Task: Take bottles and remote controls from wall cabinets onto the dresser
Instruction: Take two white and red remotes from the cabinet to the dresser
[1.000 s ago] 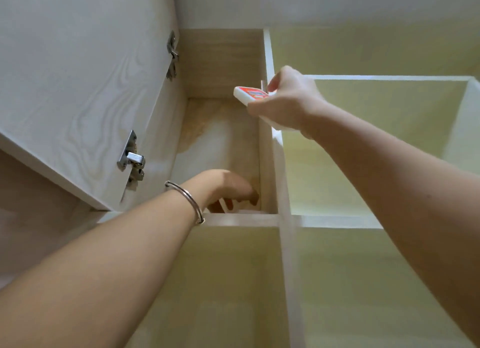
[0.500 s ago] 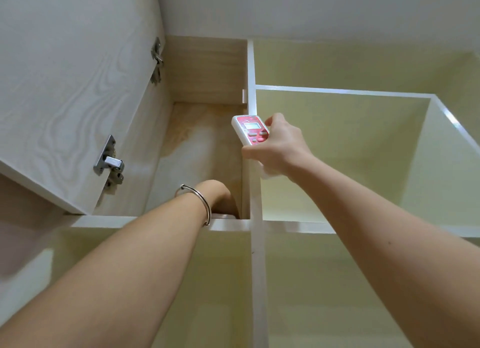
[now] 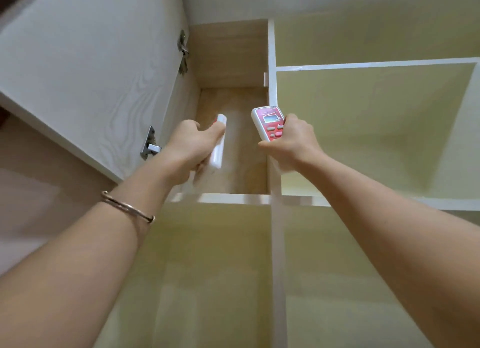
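I look up into a wall cabinet whose wood-lined compartment stands open. My left hand, a bracelet on its wrist, grips a white remote control, seen edge-on and blurred, just in front of that compartment. My right hand holds a second remote control with a red-and-white face, a small screen and pink buttons, in front of the cabinet's vertical divider. The two hands are side by side and apart. No bottle or dresser is in view.
The open cabinet door with two metal hinges hangs at the left, close to my left forearm. Pale yellow-green open shelf compartments fill the right and the lower part, split by white dividers.
My left hand has come out of the wood-lined compartment with a white remote control in it. My right hand has lowered with its red-and-white remote control, turning its face towards me.
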The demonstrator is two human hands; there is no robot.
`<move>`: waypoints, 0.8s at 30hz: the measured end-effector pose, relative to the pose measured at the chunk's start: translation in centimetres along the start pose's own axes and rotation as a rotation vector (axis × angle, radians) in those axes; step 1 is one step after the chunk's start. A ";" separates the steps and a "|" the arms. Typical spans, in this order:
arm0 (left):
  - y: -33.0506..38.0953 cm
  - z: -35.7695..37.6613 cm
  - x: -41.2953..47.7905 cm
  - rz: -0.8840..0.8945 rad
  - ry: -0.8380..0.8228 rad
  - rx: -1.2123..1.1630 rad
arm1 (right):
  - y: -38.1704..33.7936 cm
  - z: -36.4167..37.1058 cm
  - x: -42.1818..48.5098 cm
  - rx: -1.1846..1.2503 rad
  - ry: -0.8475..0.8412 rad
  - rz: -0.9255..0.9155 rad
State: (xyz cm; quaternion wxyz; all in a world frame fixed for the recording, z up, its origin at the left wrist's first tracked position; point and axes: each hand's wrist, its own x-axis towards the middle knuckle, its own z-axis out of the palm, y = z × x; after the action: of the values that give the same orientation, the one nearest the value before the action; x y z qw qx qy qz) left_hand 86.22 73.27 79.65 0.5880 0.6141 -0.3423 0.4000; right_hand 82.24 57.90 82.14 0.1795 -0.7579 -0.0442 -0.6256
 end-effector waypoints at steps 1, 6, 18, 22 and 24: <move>0.1 -0.1 -1.1 -0.009 -0.012 -0.074 | 0.0 -0.1 -0.5 0.007 0.010 0.004; 0.1 0.1 -8.2 -0.159 -0.087 -0.420 | 0.1 -2.3 -5.5 0.099 0.013 0.038; -4.2 1.7 -31.2 -1.048 -0.782 -1.084 | 2.3 -14.3 -34.1 -0.155 -0.124 0.514; -3.3 2.1 -44.8 -1.284 -1.070 -0.891 | 0.2 -21.4 -47.9 -0.416 -0.149 0.859; -2.5 1.7 -50.9 -1.344 -1.214 -0.745 | -2.0 -25.6 -54.9 -0.540 -0.110 1.043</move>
State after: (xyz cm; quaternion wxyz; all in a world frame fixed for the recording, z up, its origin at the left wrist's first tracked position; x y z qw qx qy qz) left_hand 65.93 69.17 33.07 0.5735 0.5574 -0.2700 -0.5362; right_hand 46.09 60.04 33.55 0.2616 -0.7297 0.4860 -0.4037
